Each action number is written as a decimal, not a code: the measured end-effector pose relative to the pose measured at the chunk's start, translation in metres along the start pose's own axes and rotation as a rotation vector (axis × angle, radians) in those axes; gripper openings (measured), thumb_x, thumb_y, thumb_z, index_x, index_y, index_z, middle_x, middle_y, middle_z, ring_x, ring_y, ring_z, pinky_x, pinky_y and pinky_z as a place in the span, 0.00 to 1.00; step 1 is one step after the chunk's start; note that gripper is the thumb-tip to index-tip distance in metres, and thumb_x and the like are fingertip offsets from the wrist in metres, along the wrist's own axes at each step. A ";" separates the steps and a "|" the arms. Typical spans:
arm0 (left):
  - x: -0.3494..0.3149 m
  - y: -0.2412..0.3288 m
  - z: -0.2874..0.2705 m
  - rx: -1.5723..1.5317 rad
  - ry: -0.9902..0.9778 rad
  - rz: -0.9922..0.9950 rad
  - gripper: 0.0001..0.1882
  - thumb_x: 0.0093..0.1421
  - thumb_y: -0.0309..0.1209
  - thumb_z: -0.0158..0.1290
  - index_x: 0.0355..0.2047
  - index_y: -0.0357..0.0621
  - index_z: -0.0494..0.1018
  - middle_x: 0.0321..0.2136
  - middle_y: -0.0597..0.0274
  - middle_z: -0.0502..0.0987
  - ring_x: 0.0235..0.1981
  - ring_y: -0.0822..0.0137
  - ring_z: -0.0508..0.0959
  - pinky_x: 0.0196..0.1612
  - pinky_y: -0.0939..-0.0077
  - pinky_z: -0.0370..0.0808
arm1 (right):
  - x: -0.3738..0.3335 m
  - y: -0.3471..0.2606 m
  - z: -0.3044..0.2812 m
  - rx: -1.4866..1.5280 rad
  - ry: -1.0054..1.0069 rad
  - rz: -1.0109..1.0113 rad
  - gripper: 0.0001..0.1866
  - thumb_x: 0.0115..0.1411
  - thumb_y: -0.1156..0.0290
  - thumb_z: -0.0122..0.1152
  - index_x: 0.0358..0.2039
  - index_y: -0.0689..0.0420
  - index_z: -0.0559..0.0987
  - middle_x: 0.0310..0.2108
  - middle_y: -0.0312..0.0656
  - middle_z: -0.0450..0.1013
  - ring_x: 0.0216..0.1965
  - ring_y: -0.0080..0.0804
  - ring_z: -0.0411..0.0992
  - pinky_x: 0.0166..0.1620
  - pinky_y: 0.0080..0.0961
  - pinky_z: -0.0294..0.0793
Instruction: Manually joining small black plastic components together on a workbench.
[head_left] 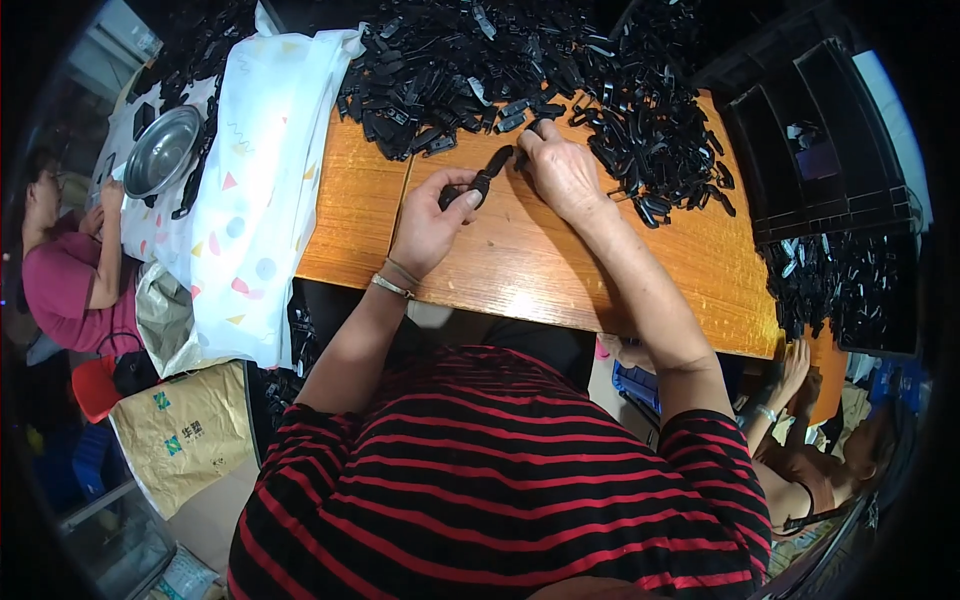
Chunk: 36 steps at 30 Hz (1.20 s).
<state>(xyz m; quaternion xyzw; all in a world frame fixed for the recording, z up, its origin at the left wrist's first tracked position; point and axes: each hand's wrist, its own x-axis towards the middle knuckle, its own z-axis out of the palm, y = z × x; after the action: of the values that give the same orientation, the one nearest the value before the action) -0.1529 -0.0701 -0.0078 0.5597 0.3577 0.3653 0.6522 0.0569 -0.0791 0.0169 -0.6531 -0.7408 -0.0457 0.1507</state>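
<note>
My left hand is closed around a slim black piece, shaped like a folding knife, over the front half of the wooden table. One narrow end of the piece sticks out beyond my thumb, up and to the right. Farther forward and to the right, my right hand has its fingers curled down at the near edge of a heap of black parts. A small dark part shows by its fingertips, mostly hidden by the hand, so its kind is unclear.
The heap spreads across the back and down the right side. A black rack stands at the right, with more black parts below. Patterned white plastic sheeting and a metal bowl lie left. One person works on each side.
</note>
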 end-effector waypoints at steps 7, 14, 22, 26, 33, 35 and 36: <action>-0.001 0.001 0.000 -0.003 0.011 -0.020 0.12 0.61 0.25 0.55 0.44 0.35 0.72 0.33 0.66 0.76 0.28 0.79 0.74 0.34 0.84 0.74 | -0.003 -0.002 -0.005 -0.041 -0.106 -0.010 0.10 0.51 0.74 0.64 0.34 0.59 0.74 0.33 0.48 0.71 0.32 0.48 0.76 0.34 0.40 0.76; -0.001 -0.008 -0.002 0.016 -0.023 0.049 0.12 0.62 0.28 0.55 0.46 0.39 0.72 0.32 0.69 0.76 0.27 0.81 0.75 0.28 0.88 0.68 | -0.004 0.003 -0.015 0.231 0.015 0.118 0.11 0.48 0.74 0.69 0.29 0.60 0.75 0.31 0.46 0.73 0.31 0.46 0.75 0.34 0.37 0.74; -0.001 -0.006 0.000 -0.034 -0.020 0.055 0.12 0.63 0.27 0.54 0.46 0.38 0.72 0.31 0.69 0.76 0.28 0.81 0.74 0.28 0.89 0.68 | -0.010 0.008 -0.013 0.440 0.186 0.159 0.12 0.53 0.71 0.69 0.33 0.62 0.76 0.27 0.40 0.76 0.21 0.27 0.73 0.27 0.26 0.72; -0.001 0.001 -0.003 -0.126 -0.016 0.019 0.12 0.64 0.28 0.53 0.46 0.38 0.71 0.30 0.68 0.76 0.26 0.81 0.74 0.27 0.88 0.67 | -0.025 -0.014 -0.010 0.776 0.077 0.231 0.10 0.55 0.78 0.65 0.38 0.61 0.75 0.28 0.35 0.75 0.20 0.14 0.67 0.24 0.16 0.67; -0.007 0.003 0.001 -0.304 -0.033 -0.006 0.12 0.63 0.30 0.54 0.45 0.38 0.72 0.29 0.68 0.77 0.24 0.82 0.70 0.26 0.88 0.64 | -0.044 -0.061 -0.026 0.809 0.241 0.244 0.13 0.53 0.79 0.67 0.40 0.61 0.77 0.30 0.35 0.75 0.22 0.15 0.67 0.25 0.15 0.67; -0.008 0.007 0.003 -0.308 -0.045 0.017 0.13 0.63 0.30 0.54 0.46 0.38 0.72 0.28 0.69 0.76 0.25 0.82 0.71 0.27 0.89 0.65 | -0.046 -0.064 -0.026 0.792 0.300 0.243 0.13 0.53 0.79 0.67 0.40 0.62 0.77 0.31 0.35 0.75 0.22 0.15 0.66 0.25 0.15 0.67; -0.009 0.008 0.003 -0.308 -0.044 0.019 0.13 0.63 0.30 0.54 0.46 0.38 0.72 0.28 0.69 0.76 0.25 0.82 0.71 0.27 0.89 0.65 | -0.047 -0.065 -0.027 0.800 0.314 0.236 0.13 0.53 0.79 0.67 0.39 0.62 0.78 0.31 0.35 0.74 0.22 0.15 0.66 0.25 0.15 0.67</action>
<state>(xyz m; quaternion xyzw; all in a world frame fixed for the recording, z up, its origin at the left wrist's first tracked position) -0.1552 -0.0786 0.0015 0.4642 0.2779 0.4095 0.7345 0.0020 -0.1401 0.0376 -0.6084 -0.5888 0.1634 0.5064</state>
